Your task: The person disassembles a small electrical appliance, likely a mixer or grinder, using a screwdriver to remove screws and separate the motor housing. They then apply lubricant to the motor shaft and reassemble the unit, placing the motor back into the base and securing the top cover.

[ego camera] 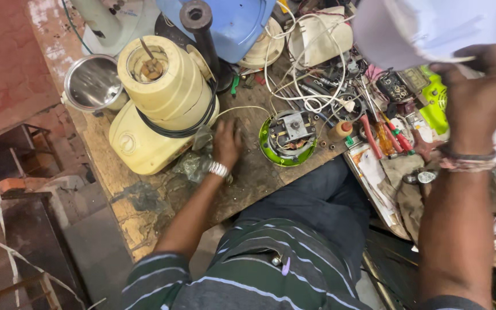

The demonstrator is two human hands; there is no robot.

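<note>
Head view: I'm resting my left hand (pixel 227 140) flat, fingers apart, on the tabletop (pixel 259 172) beside the motor (pixel 288 138). My right hand (pixel 477 92) is clamping a light, stiff white plastic cover (pixel 426 28) by its rim.

Soft daylight, steel bowl (pixel 92 82) glare, top-right blur.

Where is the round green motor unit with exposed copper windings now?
In the head view, the round green motor unit lies mid-bench, just right of the left hand and left of the red-handled screwdrivers.
</note>
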